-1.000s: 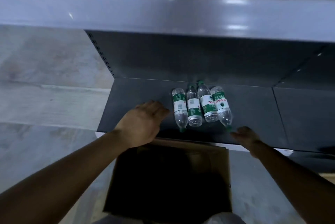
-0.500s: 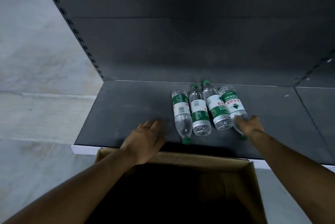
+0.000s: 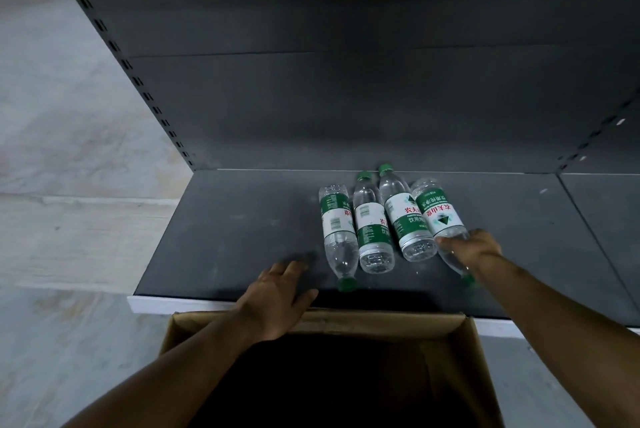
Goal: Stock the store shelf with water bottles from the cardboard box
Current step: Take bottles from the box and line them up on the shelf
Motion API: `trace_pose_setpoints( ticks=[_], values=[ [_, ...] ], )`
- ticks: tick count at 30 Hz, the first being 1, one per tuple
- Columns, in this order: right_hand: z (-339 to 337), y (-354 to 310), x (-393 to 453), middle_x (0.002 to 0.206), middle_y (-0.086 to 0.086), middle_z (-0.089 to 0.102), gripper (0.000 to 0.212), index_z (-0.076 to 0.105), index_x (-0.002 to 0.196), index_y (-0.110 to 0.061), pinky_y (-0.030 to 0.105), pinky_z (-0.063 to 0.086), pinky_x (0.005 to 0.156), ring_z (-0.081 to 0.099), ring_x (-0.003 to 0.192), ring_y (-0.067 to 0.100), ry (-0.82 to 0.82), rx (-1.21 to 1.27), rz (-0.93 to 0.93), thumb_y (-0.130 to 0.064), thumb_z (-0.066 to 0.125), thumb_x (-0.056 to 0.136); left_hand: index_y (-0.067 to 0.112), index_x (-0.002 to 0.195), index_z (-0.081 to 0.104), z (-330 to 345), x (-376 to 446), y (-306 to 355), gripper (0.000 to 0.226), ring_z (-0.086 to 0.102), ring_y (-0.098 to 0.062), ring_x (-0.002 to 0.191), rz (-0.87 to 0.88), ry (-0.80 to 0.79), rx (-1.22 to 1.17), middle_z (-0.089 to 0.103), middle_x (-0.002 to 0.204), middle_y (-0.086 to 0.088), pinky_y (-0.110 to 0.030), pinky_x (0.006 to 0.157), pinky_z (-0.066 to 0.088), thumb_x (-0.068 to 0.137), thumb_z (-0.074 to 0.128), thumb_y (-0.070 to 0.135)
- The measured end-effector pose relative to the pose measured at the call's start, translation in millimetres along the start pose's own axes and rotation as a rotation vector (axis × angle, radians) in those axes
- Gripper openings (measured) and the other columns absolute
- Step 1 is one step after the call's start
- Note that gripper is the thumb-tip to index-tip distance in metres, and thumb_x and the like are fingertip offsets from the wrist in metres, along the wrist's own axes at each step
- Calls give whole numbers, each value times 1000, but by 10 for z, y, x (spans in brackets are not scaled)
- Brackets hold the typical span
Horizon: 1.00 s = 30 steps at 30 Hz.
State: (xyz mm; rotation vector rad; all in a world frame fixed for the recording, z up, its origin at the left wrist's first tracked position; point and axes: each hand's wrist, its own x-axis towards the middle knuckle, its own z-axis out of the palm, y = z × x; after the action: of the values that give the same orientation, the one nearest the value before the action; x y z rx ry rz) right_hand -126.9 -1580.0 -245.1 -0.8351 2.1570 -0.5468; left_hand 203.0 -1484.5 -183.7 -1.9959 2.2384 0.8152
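Several clear water bottles with green-and-white labels lie side by side on the dark shelf (image 3: 242, 220). The leftmost bottle (image 3: 337, 230) and the rightmost bottle (image 3: 438, 213) point their green caps toward me; the two middle bottles (image 3: 372, 230) (image 3: 407, 220) point caps toward the back. My right hand (image 3: 474, 249) grips the neck end of the rightmost bottle. My left hand (image 3: 280, 292) rests flat, fingers spread, at the shelf's front edge just left of the leftmost bottle, touching none. The open cardboard box (image 3: 194, 323) sits below the shelf edge; its inside is dark.
The shelf's dark back panel (image 3: 346, 98) rises behind the bottles, with a slotted upright (image 3: 138, 81) at the left. A seam (image 3: 588, 220) divides the shelf from the adjoining section on the right. Pale floor (image 3: 69, 185) lies to the left.
My right hand has moved forward from the shelf's front edge onto the rightmost bottle and closed round it. The left hand stayed near the front edge. The view tilted down under the upper shelf.
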Motion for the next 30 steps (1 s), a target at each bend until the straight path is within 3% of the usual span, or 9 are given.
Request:
trace_pose_setpoints(
  ticks=[4,6,11,14,17,21,24,26,30],
  values=[
    [-58,59,-18,108,21,67,52,61,111,2,43,55,74,65,88,33,-69,238,83,-21,83,69,24,145,28,-84,-4,78,57,37,-24,133,24,12,29,36,146,-3,-29,108,33,95,45,47],
    [-121,56,-50,110,23,66,51,60,114,4,37,52,68,63,85,31,-101,327,90,-18,81,73,24,145,27,-159,6,111,58,35,-25,133,38,10,31,35,146,-3,-32,108,34,95,46,46],
    [-287,-78,-165,109,17,66,44,59,112,-4,35,52,66,64,85,30,-141,360,-36,-18,79,75,25,146,24,-348,36,157,61,35,-25,133,68,43,34,35,146,-4,-35,106,36,93,50,41],
    [-361,-305,-337,107,11,65,42,57,107,-14,35,52,69,63,91,29,-132,288,-158,-20,81,72,24,145,25,-483,27,221,63,33,-25,132,76,78,8,34,144,-4,-37,106,37,91,54,39],
    [-425,-573,-630,101,2,65,45,56,103,-25,26,48,63,62,80,18,-120,171,-265,-23,84,68,24,144,27,-686,-60,334,64,34,-25,131,96,116,-19,35,141,-4,-38,104,37,89,58,36],
    [-509,-932,-1120,105,-3,60,58,55,117,-22,23,42,74,56,91,16,-125,-51,-379,-30,84,67,23,143,28,-1062,-331,507,68,35,-25,129,144,114,-39,34,142,-4,-40,103,38,84,61,28],
    [-614,-1148,-1535,104,-4,58,63,53,120,-26,19,43,70,53,90,12,-164,-172,-424,-37,83,65,20,146,23,-1421,-560,622,77,34,-25,131,162,104,-31,30,146,-3,-42,105,37,81,64,24],
    [-684,-1251,-1796,115,-2,60,68,51,124,-25,25,50,79,57,97,14,-227,-183,-441,-33,84,66,17,147,20,-1656,-708,686,80,32,-24,132,174,104,-1,29,148,-3,-40,107,36,81,64,24],
    [-870,-1440,-2339,127,-2,58,65,50,124,-23,30,45,96,53,114,20,-269,-356,-569,-32,82,67,13,150,8,-2088,-1048,816,87,20,-24,142,169,52,72,14,157,-5,-40,113,30,84,63,25]
  ],
)
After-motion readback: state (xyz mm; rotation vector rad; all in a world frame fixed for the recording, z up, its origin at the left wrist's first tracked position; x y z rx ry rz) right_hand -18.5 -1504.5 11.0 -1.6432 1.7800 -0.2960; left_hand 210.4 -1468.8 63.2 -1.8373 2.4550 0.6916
